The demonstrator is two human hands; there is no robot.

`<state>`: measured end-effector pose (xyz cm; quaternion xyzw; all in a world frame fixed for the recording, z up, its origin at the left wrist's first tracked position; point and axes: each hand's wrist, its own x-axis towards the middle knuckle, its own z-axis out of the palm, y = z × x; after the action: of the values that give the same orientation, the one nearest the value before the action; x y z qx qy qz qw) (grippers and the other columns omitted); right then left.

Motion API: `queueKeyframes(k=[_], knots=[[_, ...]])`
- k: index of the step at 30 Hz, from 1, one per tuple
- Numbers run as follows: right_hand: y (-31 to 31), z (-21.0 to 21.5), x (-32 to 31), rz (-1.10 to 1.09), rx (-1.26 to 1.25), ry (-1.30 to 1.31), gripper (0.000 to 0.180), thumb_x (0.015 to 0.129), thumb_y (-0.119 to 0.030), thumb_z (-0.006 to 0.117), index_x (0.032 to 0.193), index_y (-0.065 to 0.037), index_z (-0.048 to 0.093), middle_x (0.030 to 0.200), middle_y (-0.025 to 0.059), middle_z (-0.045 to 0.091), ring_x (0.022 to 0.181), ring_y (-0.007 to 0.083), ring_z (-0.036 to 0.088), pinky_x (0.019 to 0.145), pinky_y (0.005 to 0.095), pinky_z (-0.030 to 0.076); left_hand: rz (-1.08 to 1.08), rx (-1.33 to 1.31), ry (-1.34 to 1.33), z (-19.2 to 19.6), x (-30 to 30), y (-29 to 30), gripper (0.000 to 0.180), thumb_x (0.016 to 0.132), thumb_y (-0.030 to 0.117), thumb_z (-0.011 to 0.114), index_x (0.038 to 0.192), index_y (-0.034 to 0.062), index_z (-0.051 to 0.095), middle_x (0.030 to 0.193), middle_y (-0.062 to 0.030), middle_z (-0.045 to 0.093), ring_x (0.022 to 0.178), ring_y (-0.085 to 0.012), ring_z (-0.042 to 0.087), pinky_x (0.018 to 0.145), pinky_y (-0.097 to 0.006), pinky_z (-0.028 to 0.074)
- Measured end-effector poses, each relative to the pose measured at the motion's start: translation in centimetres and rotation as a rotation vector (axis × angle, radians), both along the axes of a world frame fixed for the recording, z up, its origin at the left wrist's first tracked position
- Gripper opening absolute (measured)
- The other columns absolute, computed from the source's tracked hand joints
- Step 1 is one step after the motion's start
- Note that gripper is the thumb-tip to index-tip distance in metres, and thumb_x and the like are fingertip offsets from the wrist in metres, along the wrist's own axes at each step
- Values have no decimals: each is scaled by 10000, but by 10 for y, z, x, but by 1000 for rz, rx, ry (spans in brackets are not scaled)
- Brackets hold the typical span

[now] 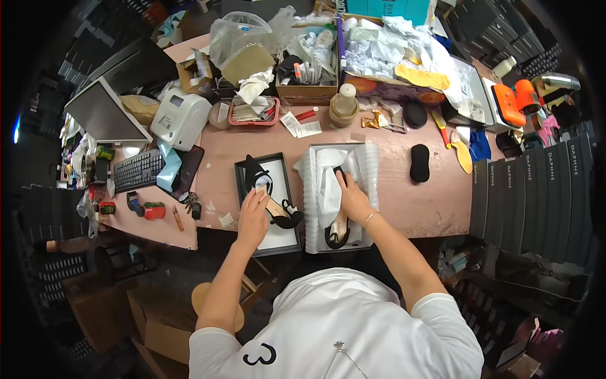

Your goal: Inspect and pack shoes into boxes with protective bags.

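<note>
A black pointed shoe with a strap and a bow point(287, 218) lies slanted over a shallow grey box part with a white inside point(273, 240). My left hand point(254, 220) grips this shoe at its middle, fingers closed over the pale insole. To the right is a shoebox lined with white tissue and ribbed foam wrap point(309, 208). In it a second black shoe point(338, 237) rests lengthwise, with white paper point(329, 196) along its left side. My right hand point(355, 201) is closed on that shoe near its far end; my fingers partly hide it.
Grey shoeboxes point(530, 196) stand in a row at the right edge. Behind lie a black oval case point(420, 163), a glue pot point(344, 106), a red basket point(254, 114) and a box of crumpled paper point(385, 54). A keyboard point(137, 170) and a white printer point(181, 118) occupy the left.
</note>
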<state>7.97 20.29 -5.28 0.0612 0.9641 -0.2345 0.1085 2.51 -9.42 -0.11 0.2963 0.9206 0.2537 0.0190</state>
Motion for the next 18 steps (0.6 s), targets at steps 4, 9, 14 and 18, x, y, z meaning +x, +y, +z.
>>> queueKeyframes(k=[4, 9, 14, 18], knots=[[14, 47, 17, 392, 223, 301, 397, 809, -101, 540, 1203, -52, 561, 1306, 171, 459, 1205, 298, 436, 984, 437, 401, -179, -321, 19, -23, -14, -19, 448, 767, -30, 543, 1204, 66, 568, 1327, -138, 470, 1347, -312, 314, 1092, -532, 236], [8, 35, 42, 695, 228, 260, 268, 828, -161, 533, 1064, -94, 640, 1239, 96, 511, 1223, 262, 426, 1043, 547, 308, -128, -293, 34, -50, -17, -9, 395, 774, 6, 563, 1147, 127, 615, 1270, -66, 543, 1345, -268, 328, 1069, -635, 172], [-12, 32, 38, 555, 225, 223, 249, 826, -166, 554, 1061, -135, 630, 1306, 78, 481, 1281, 258, 388, 1075, 604, 213, -186, -79, 175, 23, -11, -3, 409, 755, 20, 572, 1143, 144, 617, 1232, -29, 561, 1304, -285, 363, 1043, -653, 219], [1, 101, 51, 532, 213, 316, 296, 808, -173, 583, 1102, -175, 612, 1379, 80, 423, 1306, 278, 366, 1096, 596, 162, -273, 138, 440, 99, -7, 3, 306, 757, 66, 656, 1046, 161, 688, 1225, -25, 574, 1267, -287, 387, 998, -402, 409]])
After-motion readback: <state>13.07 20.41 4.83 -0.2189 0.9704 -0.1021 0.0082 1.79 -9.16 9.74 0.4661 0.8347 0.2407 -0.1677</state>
